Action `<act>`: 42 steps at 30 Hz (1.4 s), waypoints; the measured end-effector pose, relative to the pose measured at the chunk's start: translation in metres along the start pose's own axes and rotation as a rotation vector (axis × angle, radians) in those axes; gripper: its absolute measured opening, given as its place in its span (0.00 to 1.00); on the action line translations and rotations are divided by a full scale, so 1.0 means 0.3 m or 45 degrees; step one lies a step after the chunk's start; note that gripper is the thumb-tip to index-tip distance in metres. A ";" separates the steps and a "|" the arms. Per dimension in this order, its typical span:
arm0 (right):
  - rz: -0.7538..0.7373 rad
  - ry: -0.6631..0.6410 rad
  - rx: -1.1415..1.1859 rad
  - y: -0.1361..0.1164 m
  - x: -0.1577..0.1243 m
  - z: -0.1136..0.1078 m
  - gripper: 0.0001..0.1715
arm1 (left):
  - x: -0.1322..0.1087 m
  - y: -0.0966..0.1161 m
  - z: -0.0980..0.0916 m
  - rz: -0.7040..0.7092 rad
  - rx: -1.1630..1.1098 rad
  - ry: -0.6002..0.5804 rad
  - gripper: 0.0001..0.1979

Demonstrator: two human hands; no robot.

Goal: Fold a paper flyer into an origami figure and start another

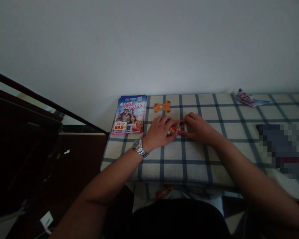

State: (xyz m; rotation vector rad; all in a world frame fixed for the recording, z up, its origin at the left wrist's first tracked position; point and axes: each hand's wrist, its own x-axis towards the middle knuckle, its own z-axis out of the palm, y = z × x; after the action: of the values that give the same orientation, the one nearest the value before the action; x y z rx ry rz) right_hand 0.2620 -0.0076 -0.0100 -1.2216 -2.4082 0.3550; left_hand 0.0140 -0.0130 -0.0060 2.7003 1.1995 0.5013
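Note:
Between my hands on the checked cloth lies a small red printed packet (177,128) with colourful figures on it. My left hand (160,130), with a metal watch (139,146) on its wrist, closes its fingers on the packet's left edge. From the other side, my right hand (198,128) pinches the right edge between thumb and fingers. Both hands rest low over the table, and the fingers hide parts of the packet. Just beyond them is a flat orange bear cutout (161,107).
A stack of printed flyers (129,116) lies at the table's left end. A crumpled printed paper (250,99) is near the wall at the right. A dark blurred-out object (280,146) lies on the checked tablecloth (194,169). The wall (164,49) rises behind the table.

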 end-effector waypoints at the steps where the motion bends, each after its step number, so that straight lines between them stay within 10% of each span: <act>1: -0.004 0.001 0.008 0.002 0.000 -0.001 0.18 | 0.000 0.000 0.001 -0.003 -0.002 0.002 0.21; 42: -0.039 -0.040 0.179 0.032 -0.006 -0.027 0.20 | 0.021 0.022 0.014 -0.063 0.065 0.037 0.22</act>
State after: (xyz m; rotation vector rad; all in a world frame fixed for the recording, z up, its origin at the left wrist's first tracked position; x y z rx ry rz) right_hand 0.2735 -0.0030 -0.0073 -1.1239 -2.3810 0.5282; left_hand 0.0239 -0.0127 -0.0068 2.7068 1.3000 0.5119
